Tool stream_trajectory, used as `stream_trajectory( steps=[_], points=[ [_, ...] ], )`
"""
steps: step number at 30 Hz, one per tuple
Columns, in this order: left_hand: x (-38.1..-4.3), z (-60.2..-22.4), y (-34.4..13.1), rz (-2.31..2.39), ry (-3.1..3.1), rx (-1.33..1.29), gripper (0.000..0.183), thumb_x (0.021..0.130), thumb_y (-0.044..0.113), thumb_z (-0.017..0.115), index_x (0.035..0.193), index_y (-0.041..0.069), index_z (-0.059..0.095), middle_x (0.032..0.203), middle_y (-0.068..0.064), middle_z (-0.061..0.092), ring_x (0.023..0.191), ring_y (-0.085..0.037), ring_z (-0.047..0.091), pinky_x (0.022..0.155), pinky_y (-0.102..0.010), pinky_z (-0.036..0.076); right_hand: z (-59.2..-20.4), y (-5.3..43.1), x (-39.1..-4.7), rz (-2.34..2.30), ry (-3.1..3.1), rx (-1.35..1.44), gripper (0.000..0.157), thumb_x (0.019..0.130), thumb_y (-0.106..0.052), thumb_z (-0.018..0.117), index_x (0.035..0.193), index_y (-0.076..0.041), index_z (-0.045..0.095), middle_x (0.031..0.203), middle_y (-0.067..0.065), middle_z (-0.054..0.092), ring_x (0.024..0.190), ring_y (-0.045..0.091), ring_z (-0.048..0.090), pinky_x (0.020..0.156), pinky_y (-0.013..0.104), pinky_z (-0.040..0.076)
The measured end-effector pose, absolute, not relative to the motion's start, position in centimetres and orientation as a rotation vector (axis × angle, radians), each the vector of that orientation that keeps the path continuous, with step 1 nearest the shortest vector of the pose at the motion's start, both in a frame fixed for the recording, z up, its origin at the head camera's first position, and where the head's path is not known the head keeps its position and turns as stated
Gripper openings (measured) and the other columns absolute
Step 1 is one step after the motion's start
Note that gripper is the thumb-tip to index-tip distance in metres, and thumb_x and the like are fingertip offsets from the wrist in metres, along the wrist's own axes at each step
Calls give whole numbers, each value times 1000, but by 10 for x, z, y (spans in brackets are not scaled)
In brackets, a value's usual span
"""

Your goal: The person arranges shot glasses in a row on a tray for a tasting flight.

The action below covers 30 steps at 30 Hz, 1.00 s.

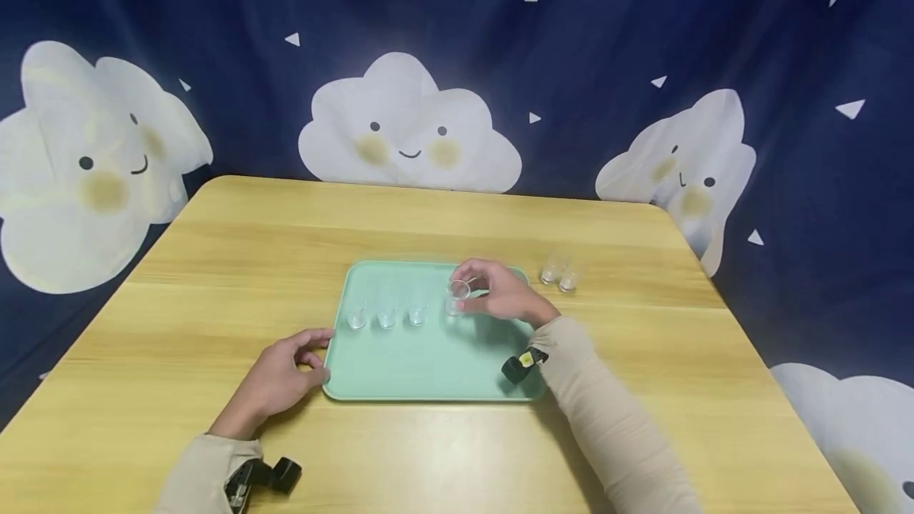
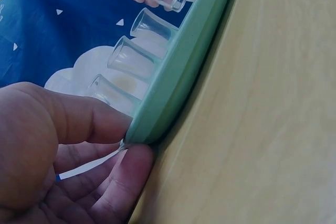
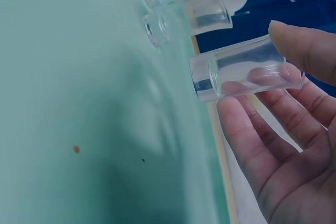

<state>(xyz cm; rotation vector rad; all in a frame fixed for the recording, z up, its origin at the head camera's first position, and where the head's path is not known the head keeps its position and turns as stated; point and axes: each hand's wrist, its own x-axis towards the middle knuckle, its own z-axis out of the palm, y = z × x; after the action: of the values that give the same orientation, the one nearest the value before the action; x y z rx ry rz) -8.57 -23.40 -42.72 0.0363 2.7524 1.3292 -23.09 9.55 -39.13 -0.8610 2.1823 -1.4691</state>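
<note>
Three clear shot glasses (image 1: 386, 317) stand upright in a row on the green tray (image 1: 428, 371). My right hand (image 1: 500, 292) holds another shot glass (image 3: 252, 69) over the tray's right part, thumb near its rim and fingers along its side. In the right wrist view that glass is roughly upright, its thick base close to the tray surface. At the tray's near left corner, my left hand (image 1: 282, 371) grips the edge. Its fingertips (image 2: 139, 156) lie right at the rim in the left wrist view, the curled fingers partly hidden behind.
Two more shot glasses (image 1: 559, 276) stand close together on the wooden table (image 1: 628, 387), just beyond the tray's far right corner. A dark blue curtain (image 1: 571, 38) printed with clouds hangs behind the table. Black cameras (image 1: 267, 476) are strapped to both wrists.
</note>
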Motion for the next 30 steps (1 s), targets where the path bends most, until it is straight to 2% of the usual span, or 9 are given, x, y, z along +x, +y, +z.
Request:
stream_trajectory(
  steps=[5,12,20,30],
  points=[
    [-87,-429,-234,1341,2756,45,51,83,6,67,132,3,56,117,-9,62,85,-17,57,74,-34,43,-394,92,-231,-1473,2185,-863,32,80,4,74,108,1,60,101,10,62,94,24,63,88,39,50],
    [-87,-426,-234,1349,2753,52,51,82,6,69,132,2,57,116,-10,63,84,-17,57,71,-32,44,-395,89,-233,-1468,2153,-868,31,80,5,73,109,3,59,102,15,61,95,27,63,89,41,49],
    [-86,-427,-235,1343,2745,26,51,82,6,68,132,3,57,114,-9,63,84,-18,57,72,-32,44,-400,88,-233,-1459,2146,-905,30,80,5,72,106,1,59,100,9,62,93,22,64,88,37,50],
    [-82,-428,-235,1339,2747,34,51,81,6,69,131,2,57,114,-10,63,84,-16,57,73,-32,44,-404,84,-230,-1444,2121,-844,31,80,7,72,108,4,59,103,15,61,95,25,63,89,38,50]
  ],
)
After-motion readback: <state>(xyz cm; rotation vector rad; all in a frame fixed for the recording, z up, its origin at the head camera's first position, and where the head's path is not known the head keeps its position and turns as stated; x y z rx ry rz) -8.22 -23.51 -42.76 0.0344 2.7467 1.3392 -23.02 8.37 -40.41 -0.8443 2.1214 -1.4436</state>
